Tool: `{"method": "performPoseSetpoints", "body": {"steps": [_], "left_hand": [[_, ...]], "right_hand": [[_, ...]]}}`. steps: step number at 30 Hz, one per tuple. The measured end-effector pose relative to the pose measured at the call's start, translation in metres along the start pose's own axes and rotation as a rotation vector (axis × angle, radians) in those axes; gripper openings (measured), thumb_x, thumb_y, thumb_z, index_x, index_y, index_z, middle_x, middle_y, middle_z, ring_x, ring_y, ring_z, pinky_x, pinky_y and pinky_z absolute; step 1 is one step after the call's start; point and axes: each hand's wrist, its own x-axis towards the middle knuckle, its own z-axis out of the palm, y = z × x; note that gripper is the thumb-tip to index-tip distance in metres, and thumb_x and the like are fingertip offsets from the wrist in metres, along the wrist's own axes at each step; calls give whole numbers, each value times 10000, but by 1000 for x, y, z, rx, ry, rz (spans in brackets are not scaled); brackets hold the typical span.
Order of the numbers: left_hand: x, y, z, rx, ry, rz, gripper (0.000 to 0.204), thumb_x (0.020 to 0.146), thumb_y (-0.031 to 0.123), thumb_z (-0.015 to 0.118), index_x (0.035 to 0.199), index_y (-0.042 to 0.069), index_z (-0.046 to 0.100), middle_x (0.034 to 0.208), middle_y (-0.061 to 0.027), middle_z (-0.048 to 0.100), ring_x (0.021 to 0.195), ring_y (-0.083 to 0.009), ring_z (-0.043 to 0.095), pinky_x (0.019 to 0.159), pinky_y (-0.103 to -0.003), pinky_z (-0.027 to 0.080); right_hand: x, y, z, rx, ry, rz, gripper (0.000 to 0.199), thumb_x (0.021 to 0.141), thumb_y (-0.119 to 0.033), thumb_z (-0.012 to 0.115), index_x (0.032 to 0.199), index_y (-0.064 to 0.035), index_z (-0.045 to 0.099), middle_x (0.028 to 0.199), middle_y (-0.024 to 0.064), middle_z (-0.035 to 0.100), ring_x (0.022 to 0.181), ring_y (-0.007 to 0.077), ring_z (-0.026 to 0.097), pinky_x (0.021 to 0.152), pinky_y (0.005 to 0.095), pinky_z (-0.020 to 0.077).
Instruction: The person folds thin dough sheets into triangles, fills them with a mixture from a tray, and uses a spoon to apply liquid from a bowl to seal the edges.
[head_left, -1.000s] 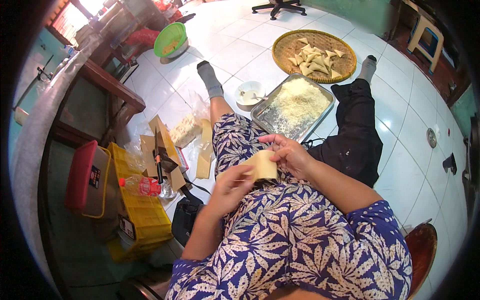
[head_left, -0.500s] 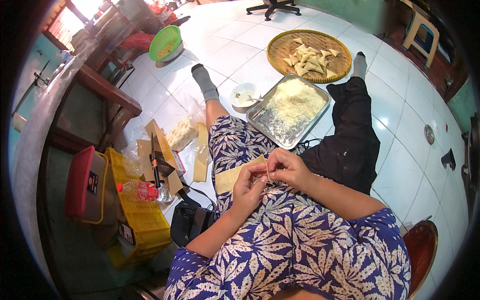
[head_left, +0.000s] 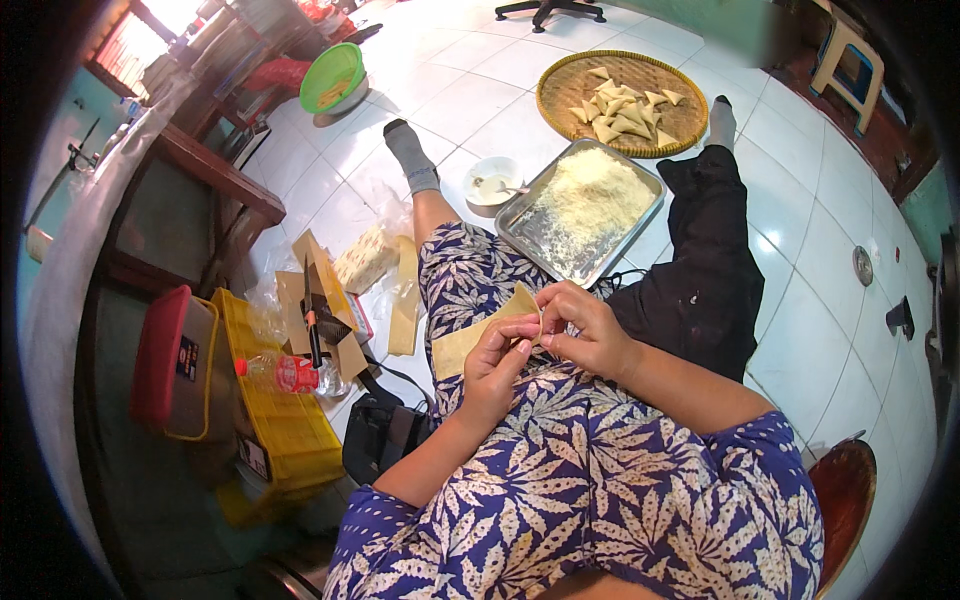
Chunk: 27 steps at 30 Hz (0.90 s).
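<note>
A pale strip of pastry wrapper (head_left: 460, 350) stretches across my lap, its right end folded up between my hands. My left hand (head_left: 496, 364) is closed on the strip, thumb and fingers pinching near the fold. Opposite it, my right hand (head_left: 583, 328) pinches the folded edge with its fingertips. What lies inside the fold is hidden by my fingers. Just beyond my hands stands a metal tray (head_left: 513, 212) heaped with grated white-yellow filling (head_left: 597, 195). Left of the tray is a white bowl (head_left: 484, 170) of pale paste with a spoon.
A round woven tray (head_left: 560, 80) holds several folded pastry triangles (head_left: 625, 112). To my left lie a loose wrapper strip (head_left: 403, 300), a knife (head_left: 312, 325) on cardboard, a plastic bottle (head_left: 290, 374) and a yellow crate (head_left: 290, 440). A green basin (head_left: 325, 75) stands farther off.
The folded end of the strip now stands up higher between my fingers. Both hands keep their pinch and have barely shifted. The whole view has moved slightly.
</note>
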Motion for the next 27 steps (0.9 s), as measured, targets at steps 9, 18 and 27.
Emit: {"method": "performPoseSetpoints", "body": {"steps": [9,18,27], "left_hand": [[0,0,6,266,-79,133,322,823,-58,505,1140,-5,532,1181,-126,477,1110,-195,484,947,-298,384],[0,0,9,528,-70,200,303,778,-51,570,1075,-8,533,1138,-158,484,1091,-237,499,923,-323,436],[2,-9,7,391,-39,149,284,777,-80,567,1036,6,488,1095,-111,463,1068,-188,498,940,-309,423]], "right_hand": [[-1,4,-2,-14,63,-39,144,708,-55,624,767,-16,499,892,102,525,750,170,508,644,272,435],[-6,8,-2,107,94,127,62,670,-43,540,682,13,515,812,108,550,755,202,522,703,292,426],[-7,7,-3,125,35,117,46,676,-57,557,692,-14,560,837,88,550,808,193,530,737,288,418]]}}
